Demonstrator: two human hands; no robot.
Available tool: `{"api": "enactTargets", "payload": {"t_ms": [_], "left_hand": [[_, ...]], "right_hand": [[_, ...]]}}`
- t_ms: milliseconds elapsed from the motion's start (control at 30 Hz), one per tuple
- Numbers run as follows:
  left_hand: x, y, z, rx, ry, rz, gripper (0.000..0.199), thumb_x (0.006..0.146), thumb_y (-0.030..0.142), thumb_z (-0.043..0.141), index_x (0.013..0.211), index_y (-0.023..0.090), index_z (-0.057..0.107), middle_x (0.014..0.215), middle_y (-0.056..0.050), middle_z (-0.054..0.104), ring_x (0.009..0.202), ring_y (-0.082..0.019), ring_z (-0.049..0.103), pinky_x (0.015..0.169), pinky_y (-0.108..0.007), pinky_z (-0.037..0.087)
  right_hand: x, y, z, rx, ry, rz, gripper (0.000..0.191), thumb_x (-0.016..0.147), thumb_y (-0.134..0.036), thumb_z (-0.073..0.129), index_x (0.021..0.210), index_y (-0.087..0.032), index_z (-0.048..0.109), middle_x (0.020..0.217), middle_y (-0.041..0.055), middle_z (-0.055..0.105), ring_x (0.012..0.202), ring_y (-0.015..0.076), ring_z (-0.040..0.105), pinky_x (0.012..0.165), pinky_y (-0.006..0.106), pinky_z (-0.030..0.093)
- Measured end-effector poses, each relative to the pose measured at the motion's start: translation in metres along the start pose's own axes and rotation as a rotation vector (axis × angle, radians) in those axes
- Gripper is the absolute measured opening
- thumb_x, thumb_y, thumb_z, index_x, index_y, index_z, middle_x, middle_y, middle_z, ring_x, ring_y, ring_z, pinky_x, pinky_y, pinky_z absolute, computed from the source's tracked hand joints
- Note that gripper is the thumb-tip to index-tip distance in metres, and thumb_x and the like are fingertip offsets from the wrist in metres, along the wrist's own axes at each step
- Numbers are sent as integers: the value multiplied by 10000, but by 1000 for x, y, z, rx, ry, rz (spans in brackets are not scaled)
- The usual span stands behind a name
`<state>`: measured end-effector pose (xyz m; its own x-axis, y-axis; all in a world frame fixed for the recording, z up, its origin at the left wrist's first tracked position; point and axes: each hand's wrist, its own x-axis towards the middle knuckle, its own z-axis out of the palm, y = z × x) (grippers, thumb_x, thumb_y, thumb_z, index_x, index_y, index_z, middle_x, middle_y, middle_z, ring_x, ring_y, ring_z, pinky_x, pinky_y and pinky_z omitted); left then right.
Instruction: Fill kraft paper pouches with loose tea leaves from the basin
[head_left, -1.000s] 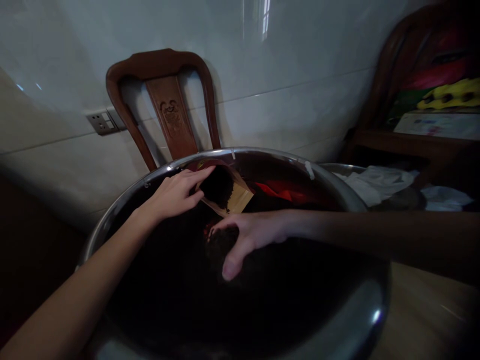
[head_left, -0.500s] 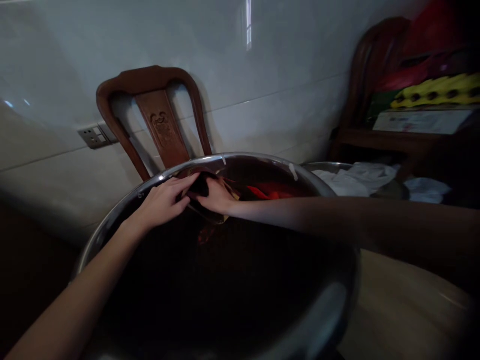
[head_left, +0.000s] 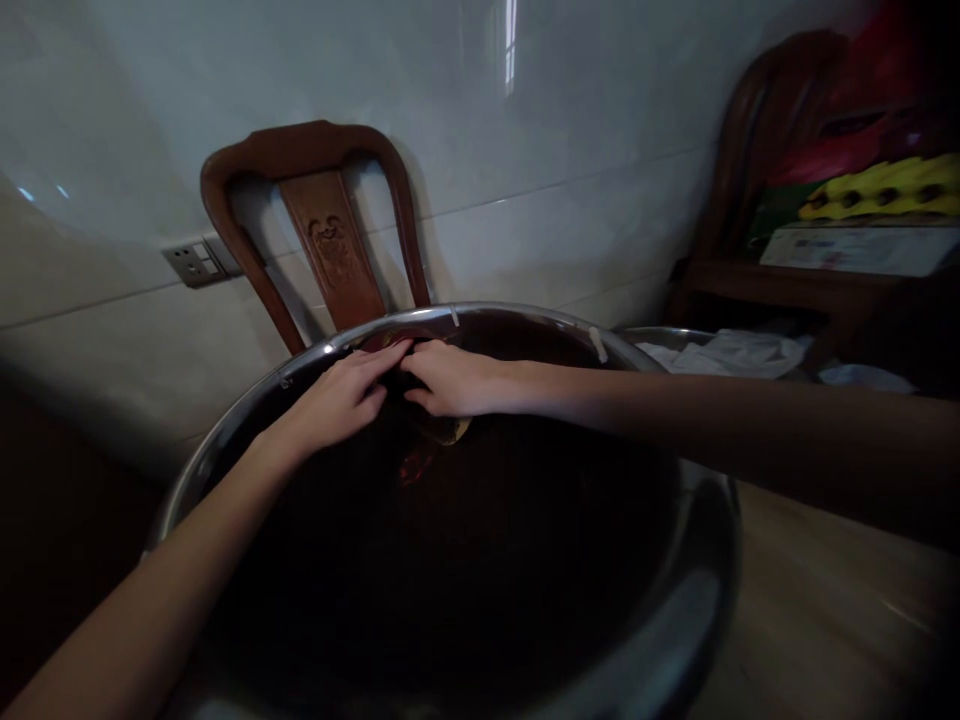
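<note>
A large shiny metal basin [head_left: 712,530] with a very dark inside fills the lower middle of the head view. At its far side my left hand [head_left: 349,395] reaches in, fingers pressed together and forward on a dark, thin-edged thing. Right beside it, my right hand [head_left: 454,378] has its fingers curled down at the same spot. Below the right hand shows the yellowish lower edge of this bag-like thing [head_left: 450,432]; my hands hide most of it, and its kind is unclear. A faint red glint [head_left: 415,465] lies under it in the basin.
Behind the basin a carved wooden chair [head_left: 337,240] stands against the tiled wall, near a wall socket [head_left: 193,262]. At right, white plastic bags [head_left: 742,352] lie in another metal-rimmed container. Farther back, a white box [head_left: 855,248] and a yellow tray [head_left: 885,190] sit stacked on another chair.
My right hand has moved slightly up and right, its fingers now curled over the dark thing. The opening seen between my hands is covered, and the red piece at right is hidden behind my forearm.
</note>
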<state>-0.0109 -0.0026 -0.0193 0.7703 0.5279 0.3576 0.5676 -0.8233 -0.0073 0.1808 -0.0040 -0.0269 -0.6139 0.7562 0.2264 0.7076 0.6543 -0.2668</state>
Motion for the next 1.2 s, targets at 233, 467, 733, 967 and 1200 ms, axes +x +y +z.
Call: {"api": "enactTargets", "payload": {"t_ms": [233,467,733,967,1200], "left_hand": [[1,1,2,-7,63,19,643,817,16,348,1443,153,286,1427,-102,423,1286,-205,442,1084,-421,381],[0,-12,-5,50,236,-2,687,739,-38,348,1394,162,396,1436,-86,409,1307,-192,419,1109,-408,347],[3,-1,-9,76,318,-107,502,828,16,363,1288,128,530,1286,-89,572,1155,-201,576,1022,-378,465],[3,6,-8,68,273,-97,559,794,-31,376,1326,104,479,1289,-94,570,1150,-203,579,1004,-354,481],[4,2,-5,46,296,-61,568,785,-43,378,1301,150,517,1309,-58,557,1161,-194,571,1017,-354,467]], "right_hand": [[-10,1,12,-88,-279,-23,248,832,-196,455,962,-133,657,955,144,603,670,164,570,560,288,381],[18,33,-16,-126,7,-181,357,790,-190,532,1127,-104,615,1016,128,631,844,191,580,710,295,415],[25,22,-36,-4,-9,-72,214,805,-275,556,899,-123,673,744,45,611,623,110,501,593,263,363],[13,13,0,-229,-222,-91,502,748,-279,587,1231,-158,521,1055,138,599,818,230,583,610,315,399],[27,32,-9,-177,-66,-114,318,711,-219,650,1014,-128,609,985,107,623,849,210,589,638,288,418]]}}
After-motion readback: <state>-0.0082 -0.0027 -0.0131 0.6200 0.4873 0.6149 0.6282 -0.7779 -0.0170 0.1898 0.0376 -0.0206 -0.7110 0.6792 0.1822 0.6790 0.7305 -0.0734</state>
